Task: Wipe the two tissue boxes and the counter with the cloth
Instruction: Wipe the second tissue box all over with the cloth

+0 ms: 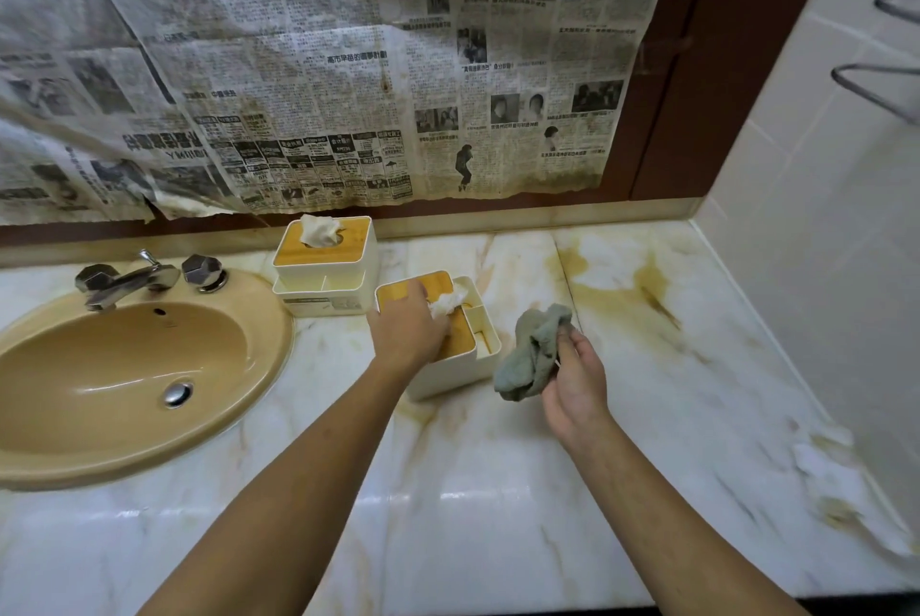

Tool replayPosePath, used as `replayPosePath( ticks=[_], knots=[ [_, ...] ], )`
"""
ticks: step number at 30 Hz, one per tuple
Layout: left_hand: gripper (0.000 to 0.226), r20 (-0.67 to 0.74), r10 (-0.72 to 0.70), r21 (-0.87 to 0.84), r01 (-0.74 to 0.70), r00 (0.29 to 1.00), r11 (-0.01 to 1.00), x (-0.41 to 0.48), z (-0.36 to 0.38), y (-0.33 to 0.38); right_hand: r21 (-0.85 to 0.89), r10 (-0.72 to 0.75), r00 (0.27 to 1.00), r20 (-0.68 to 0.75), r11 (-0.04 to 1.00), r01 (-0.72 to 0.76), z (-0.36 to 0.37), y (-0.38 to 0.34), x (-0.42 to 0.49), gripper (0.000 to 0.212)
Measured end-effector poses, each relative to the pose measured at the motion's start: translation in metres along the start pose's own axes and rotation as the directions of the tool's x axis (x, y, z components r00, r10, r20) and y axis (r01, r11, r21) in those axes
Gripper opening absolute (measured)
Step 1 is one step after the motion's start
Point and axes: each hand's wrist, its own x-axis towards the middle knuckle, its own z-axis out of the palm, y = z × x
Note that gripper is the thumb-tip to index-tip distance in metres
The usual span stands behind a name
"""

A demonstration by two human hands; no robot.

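**Q:** Where is the cloth sitting in relation to the grip?

**A:** The right hand point(572, 381) is pinching the grey-green cloth point(530, 356) between thumb and fingertips. The cloth is bunching up and hanging to the left of that hand, above the marble counter point(498, 491), just right of the nearer tissue box point(448, 379).

**Q:** And the other hand?

**A:** The left hand point(405, 321) is pressing palm-down on that box's wooden lid, fingers relaxed beside its tissue. The farther tissue box point(323, 267) is standing behind, near the basin point(124, 366).
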Motion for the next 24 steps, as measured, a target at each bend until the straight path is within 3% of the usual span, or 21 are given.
replayPosePath(
  ticks=[4,12,18,24],
  knots=[
    [0.029,-0.043,-0.078,0.001,0.078,0.996,0.997,0.007,-0.003,-0.004,-0.063,-0.015,1.000,-0.027,0.998,0.013,-0.005,0.002,0.003,0.032],
    [0.072,-0.015,-0.058,0.156,0.060,0.998,0.986,0.005,0.014,0.018,-0.137,-0.054,0.998,-0.040,0.989,0.049,-0.011,0.002,0.009,0.026],
    [0.062,0.029,-0.022,0.111,0.019,0.999,0.994,0.010,0.008,0.007,-0.133,-0.046,0.997,-0.056,0.990,0.038,-0.023,0.005,0.011,0.024],
    [0.057,0.184,0.053,0.050,-0.063,0.982,0.997,0.019,-0.005,-0.020,-0.238,-0.027,0.996,-0.087,0.971,0.006,-0.027,0.028,0.008,0.022]
  ],
)
